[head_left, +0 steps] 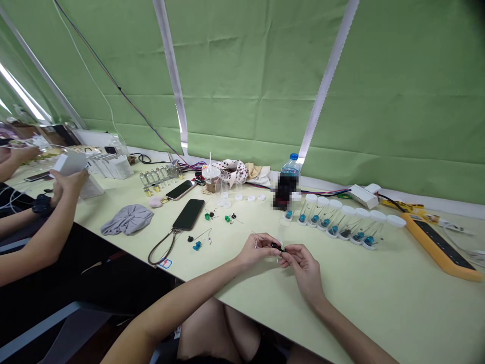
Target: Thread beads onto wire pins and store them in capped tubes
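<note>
While the pale bench (379,293) stretches before you, a row of capped clear tubes (332,220) stands toward its back edge, on your right. Your left hand (259,251) and right hand (306,267) come together inward from the front edge. Between them is the small black piece (278,247), pinched by the fingertips of both; one thin wire (255,238) sticks out at your left hand.
</note>
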Demonstrator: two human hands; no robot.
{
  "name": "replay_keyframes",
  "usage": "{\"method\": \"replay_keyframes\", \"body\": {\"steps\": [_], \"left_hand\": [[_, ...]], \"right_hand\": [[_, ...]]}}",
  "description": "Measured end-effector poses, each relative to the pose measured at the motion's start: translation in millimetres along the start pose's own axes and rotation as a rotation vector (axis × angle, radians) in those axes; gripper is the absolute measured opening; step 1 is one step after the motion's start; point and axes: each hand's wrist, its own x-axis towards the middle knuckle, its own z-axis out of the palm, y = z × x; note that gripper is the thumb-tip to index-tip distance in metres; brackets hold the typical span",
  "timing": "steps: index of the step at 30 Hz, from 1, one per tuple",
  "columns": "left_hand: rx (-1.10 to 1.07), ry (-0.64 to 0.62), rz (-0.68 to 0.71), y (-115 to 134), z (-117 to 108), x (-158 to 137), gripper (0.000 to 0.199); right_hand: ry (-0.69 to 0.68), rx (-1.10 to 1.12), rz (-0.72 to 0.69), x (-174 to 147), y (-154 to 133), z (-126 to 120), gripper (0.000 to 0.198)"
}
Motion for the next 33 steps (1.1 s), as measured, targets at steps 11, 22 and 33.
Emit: {"method": "replay_keyframes", "body": {"steps": [11, 22, 33], "left_hand": [[-0.02, -0.011, -0.009, -0.5, -0.4, 0.8, 0.036], [-0.025, -0.032, 0.025, -3.0, -1.8, 1.7, 0.033], [-0.039, -0.047, 0.037, -5.2, -3.3, 2.0, 0.031]], "right_hand": [[-0.01, 0.01, -0.016, -0.4, 2.4, -0.2, 0.022], [-0.031, 0.029, -0.034, -1.0, 3.9, -0.4, 0.019], [-0.033, 0.018, -0.041, -1.3, 3.7, -0.3, 0.017]]}}
